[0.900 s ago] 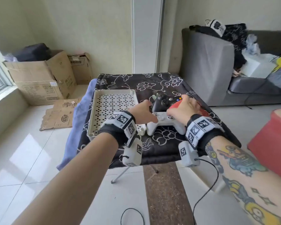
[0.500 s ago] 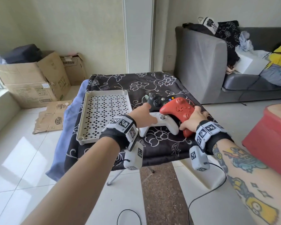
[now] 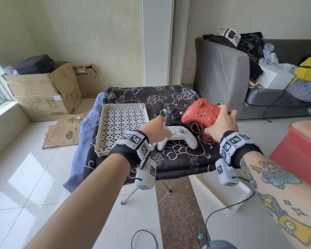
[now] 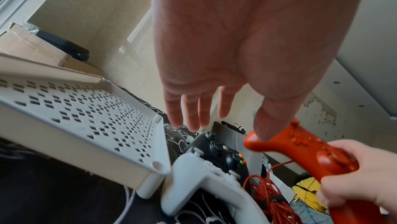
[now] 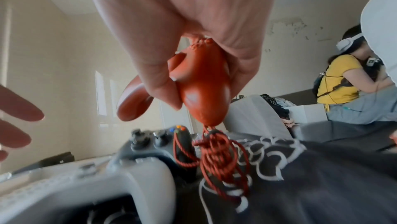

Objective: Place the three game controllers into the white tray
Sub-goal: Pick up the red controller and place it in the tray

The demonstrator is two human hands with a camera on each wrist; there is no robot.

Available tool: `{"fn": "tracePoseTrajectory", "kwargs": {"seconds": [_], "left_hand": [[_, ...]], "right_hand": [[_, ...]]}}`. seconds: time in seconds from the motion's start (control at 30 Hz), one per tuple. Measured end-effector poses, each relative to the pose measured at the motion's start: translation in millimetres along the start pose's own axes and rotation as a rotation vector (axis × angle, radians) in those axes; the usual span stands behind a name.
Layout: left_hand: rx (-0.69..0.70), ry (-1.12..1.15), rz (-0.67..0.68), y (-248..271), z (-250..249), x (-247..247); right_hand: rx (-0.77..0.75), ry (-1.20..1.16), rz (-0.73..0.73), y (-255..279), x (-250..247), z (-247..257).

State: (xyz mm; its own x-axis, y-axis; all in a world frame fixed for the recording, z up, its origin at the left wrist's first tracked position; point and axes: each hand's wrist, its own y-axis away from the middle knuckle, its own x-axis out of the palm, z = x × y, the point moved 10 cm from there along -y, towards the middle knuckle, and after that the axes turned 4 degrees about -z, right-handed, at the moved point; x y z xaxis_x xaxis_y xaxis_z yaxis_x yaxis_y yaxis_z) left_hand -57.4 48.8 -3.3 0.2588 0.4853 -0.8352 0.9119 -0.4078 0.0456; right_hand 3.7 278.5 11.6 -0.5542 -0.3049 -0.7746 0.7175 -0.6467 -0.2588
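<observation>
My right hand (image 3: 221,122) grips the red controller (image 3: 201,112) by its right grip and holds it in the air above the table; its bundled red cord (image 3: 204,132) hangs down to the cloth. The same controller (image 5: 201,90) fills the right wrist view. A white controller (image 3: 178,137) and a black controller (image 3: 174,116) lie on the cloth right of the white perforated tray (image 3: 122,126), which holds nothing. My left hand (image 3: 156,129) hovers with straight fingers over the white controller (image 4: 206,183), next to the tray (image 4: 86,117).
The small table is covered with a black flowered cloth (image 3: 169,159). A grey sofa (image 3: 223,76) stands to the right with a seated person (image 5: 343,88) on it. Cardboard boxes (image 3: 43,90) sit left by the wall. A red stool (image 3: 298,153) is near my right arm.
My right hand has lifted the red controller off the table and raised it, cord trailing. My left hand has come off the white controller and spread its fingers.
</observation>
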Motion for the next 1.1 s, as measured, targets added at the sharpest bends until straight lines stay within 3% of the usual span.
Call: {"fn": "tracePoseTrajectory", "kwargs": {"seconds": [0.3,0.73,0.83,0.93,1.03,1.1], "left_hand": [[-0.004,0.010,-0.045,43,-5,-42],[-0.012,0.093,-0.097,102,9,-60],[-0.036,0.262,-0.198,107,29,-69],[-0.103,0.627,-0.355,112,57,-85],[-0.160,0.908,-0.346,117,79,-86],[-0.198,0.924,-0.318,123,88,-87]], "right_hand": [[-0.187,-0.168,-0.077,22,-78,79],[-0.514,-0.155,0.126,97,-107,206],[-0.570,-0.177,0.167,115,-106,227],[-0.626,-0.159,0.202,133,-104,243],[-0.679,-0.135,0.237,149,-101,253],[-0.697,-0.132,0.253,155,-98,257]]}}
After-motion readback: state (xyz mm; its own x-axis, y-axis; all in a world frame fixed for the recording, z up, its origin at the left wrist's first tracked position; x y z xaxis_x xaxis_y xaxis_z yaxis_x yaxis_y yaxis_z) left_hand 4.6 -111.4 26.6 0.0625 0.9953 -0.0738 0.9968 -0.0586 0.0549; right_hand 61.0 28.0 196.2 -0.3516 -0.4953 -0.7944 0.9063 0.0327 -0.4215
